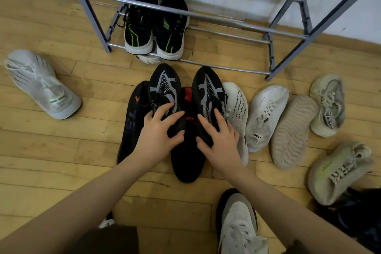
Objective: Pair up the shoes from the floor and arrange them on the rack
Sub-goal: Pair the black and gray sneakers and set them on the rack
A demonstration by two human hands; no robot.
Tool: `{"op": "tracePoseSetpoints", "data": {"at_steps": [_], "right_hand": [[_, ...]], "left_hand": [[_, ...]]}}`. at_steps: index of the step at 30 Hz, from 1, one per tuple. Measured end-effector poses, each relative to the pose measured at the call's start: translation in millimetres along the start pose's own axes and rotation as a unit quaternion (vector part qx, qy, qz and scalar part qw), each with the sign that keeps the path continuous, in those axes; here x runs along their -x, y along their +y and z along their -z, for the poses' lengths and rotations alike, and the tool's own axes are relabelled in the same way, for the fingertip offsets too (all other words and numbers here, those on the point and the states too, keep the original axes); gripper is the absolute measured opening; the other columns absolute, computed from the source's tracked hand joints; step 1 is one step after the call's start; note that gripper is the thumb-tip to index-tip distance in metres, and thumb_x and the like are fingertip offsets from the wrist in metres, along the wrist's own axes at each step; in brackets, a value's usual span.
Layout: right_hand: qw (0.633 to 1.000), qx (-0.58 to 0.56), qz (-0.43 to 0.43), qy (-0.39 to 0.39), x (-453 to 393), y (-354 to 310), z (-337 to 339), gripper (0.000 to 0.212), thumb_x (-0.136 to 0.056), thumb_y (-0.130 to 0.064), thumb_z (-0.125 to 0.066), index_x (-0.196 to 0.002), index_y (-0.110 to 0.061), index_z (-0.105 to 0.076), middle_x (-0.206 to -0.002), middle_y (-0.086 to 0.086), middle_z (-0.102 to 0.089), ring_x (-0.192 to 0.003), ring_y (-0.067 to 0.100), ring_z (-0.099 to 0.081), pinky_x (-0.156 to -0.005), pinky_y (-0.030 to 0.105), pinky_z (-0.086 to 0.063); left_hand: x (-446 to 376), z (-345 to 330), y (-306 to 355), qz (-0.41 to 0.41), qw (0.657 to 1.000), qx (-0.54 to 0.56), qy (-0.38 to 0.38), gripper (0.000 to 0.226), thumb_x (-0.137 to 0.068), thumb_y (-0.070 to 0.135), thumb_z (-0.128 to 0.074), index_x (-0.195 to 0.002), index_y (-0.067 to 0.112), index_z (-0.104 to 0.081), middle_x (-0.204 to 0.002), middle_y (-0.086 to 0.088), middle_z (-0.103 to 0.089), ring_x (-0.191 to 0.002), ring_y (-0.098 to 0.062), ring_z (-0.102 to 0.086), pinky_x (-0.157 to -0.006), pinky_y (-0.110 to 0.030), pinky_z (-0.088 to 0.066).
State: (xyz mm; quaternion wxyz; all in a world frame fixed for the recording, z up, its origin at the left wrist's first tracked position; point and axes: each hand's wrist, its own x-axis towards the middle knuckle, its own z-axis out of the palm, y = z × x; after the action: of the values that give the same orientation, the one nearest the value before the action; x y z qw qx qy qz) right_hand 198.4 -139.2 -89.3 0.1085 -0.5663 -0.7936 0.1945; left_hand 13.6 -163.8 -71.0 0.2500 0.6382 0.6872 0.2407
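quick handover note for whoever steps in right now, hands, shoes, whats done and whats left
Left hand grips the left black-and-grey shoe; right hand grips its mate, the right black-and-grey shoe.
Done: one black pair with green stripes sits on the bottom tier of the rack.
Left: rack the held pair, then match the floor shoes: black shoes beneath the hands, the white sneaker far left, white and beige shoes at right.

Metal rack (206,16), matt wood floor (51,140)
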Motion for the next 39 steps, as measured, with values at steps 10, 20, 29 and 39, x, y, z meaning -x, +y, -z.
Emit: {"op": "tracePoseSetpoints", "data": {"at_steps": [10,20,29,39], "right_hand": [[0.993,-0.036,0.057,0.102,-9,0,50,0.051,-0.088,-0.045,-0.045,-0.138,-0.033,-0.042,-0.151,0.011,-0.029,-0.132,0.038,-0.034,-0.1,0.057,-0.037],[0.997,0.007,-0.012,0.079,-87,29,70,0.05,-0.092,-0.04,-0.052,-0.14,-0.037,-0.038,-0.154,0.004,-0.021,-0.132,0.038,-0.027,-0.105,0.054,-0.027],[0.994,-0.044,-0.007,0.099,-166,56,62,0.047,-0.092,-0.038,-0.055,-0.138,-0.036,-0.043,-0.153,0.005,-0.022,-0.133,0.035,-0.025,-0.106,0.053,-0.027],[0.995,-0.022,-0.033,0.094,-229,80,56,0.05,-0.09,-0.036,-0.058,-0.138,-0.034,-0.043,-0.147,0.01,-0.026,-0.129,0.036,-0.029,-0.103,0.046,-0.024]], "left_hand": [[-16,29,24,-0.143,0.988,-0.054,0.039,0.047,-0.081,0.038,-0.058,-0.126,0.023,-0.057,-0.139,-0.002,-0.044,-0.124,-0.048,-0.037,-0.102,-0.063,-0.03],[-96,27,37,-0.194,0.976,-0.093,0.025,0.039,-0.082,0.032,-0.059,-0.117,0.015,-0.062,-0.126,-0.005,-0.056,-0.11,-0.048,-0.046,-0.085,-0.057,-0.048],[-198,3,26,-0.276,0.949,-0.139,0.067,0.033,-0.083,0.023,-0.059,-0.11,0.006,-0.066,-0.113,-0.014,-0.063,-0.099,-0.042,-0.06,-0.104,-0.06,-0.028],[-262,-25,15,-0.241,0.962,-0.124,0.009,0.042,-0.085,0.035,-0.051,-0.119,0.012,-0.061,-0.128,-0.012,-0.054,-0.117,-0.044,-0.05,-0.103,-0.061,-0.033]]}}
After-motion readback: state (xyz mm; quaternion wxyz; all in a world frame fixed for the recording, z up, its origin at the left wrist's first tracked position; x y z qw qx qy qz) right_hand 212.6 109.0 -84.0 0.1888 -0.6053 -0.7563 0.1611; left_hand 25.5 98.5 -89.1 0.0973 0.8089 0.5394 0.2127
